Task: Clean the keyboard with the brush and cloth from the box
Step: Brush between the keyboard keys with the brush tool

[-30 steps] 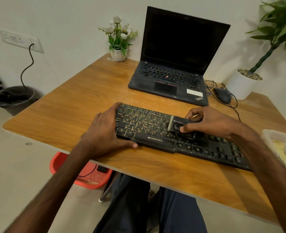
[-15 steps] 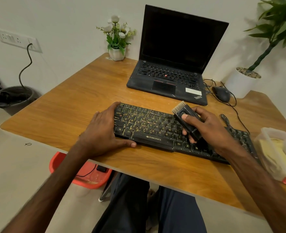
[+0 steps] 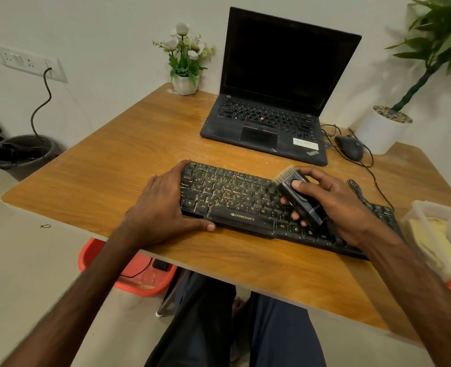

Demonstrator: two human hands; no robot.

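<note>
Left hand and right hand bare; forearms bare to frame edge. Trousers dark navy, plain cloth, lightly creased.

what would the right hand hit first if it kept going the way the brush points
Likely the laptop, at its front edge: the brush in the right hand reaches the far row of the keyboard, then table. Depth unclear.

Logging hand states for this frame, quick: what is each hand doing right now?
Left hand: open, resting on the keyboard's left end.
Right hand: closed around the brush, thumb on top.
</note>
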